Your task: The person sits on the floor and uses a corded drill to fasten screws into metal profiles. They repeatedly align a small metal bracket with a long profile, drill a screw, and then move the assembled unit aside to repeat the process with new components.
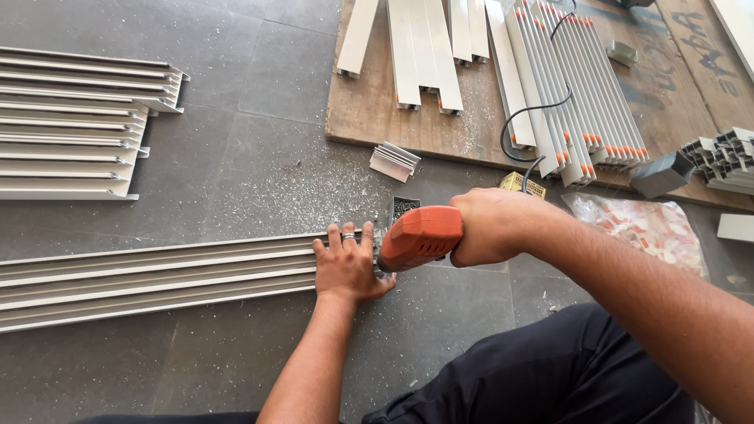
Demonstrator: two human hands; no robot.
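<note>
Dark trousers [550,369], orange drill [420,235], pale ribbed aluminium profile [157,279]

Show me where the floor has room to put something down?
Bare grey floor lies between the stacked rails on the left, the wooden board and the long rail. More below that rail. It is crowded around the orange drill and on the board.

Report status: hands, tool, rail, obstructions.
Left hand flat on rail. Right hand holds orange drill at rail end. Nothing between; metal shavings nearby.
</note>
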